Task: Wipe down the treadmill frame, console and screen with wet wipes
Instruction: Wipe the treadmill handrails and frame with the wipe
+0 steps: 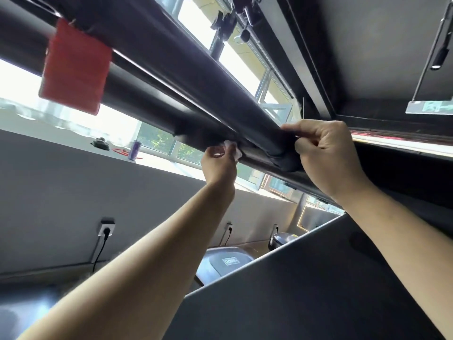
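A black treadmill handlebar point(157, 77) runs diagonally from upper left to centre right, seen from below. My left hand point(218, 165) pinches a white wet wipe point(231, 147) and presses it against the underside of the bar. My right hand point(326, 153) grips the bar's padded end point(282, 153), fingers curled over it. A red tag point(74, 67) hangs from the bar at upper left. The dark console underside point(367, 57) fills the upper right.
A grey treadmill frame panel point(306, 290) slants across the lower right. Behind it lie a grey wall point(73, 192) with plugged sockets point(107, 229), a bright window point(232, 57), a purple cup point(135, 149) on the sill and a grey motor cover point(225, 263).
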